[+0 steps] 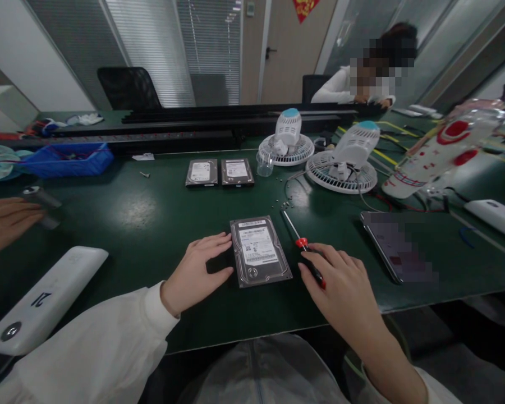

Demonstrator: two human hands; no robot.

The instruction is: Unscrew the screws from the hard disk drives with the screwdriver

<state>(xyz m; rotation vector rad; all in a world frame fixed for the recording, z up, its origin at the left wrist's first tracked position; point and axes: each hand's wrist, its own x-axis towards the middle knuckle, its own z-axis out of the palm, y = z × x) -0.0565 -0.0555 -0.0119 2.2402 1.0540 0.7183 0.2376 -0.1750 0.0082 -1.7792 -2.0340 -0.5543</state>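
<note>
A hard drive (258, 249) with a white label lies flat on the green table in front of me. At its left edge, my left hand (202, 269) rests with thumb and fingers apart, fingertips at or touching the side. To the right of the drive, my right hand (340, 286) has its thumb and index finger around the red and black handle of a screwdriver (306, 244). The screwdriver lies low along the table, its tip pointing away from me. Several small screws (287, 203) are scattered beyond that tip.
Two more hard drives (201, 172) (237, 171) lie farther back beside a clear plastic cup (265, 164). White fans (340, 171), a phone-like device (398, 247) and a bottle (441, 146) are on the right. A white device (50, 297), blue bin (69, 159) and another person's hand (10, 221) are left.
</note>
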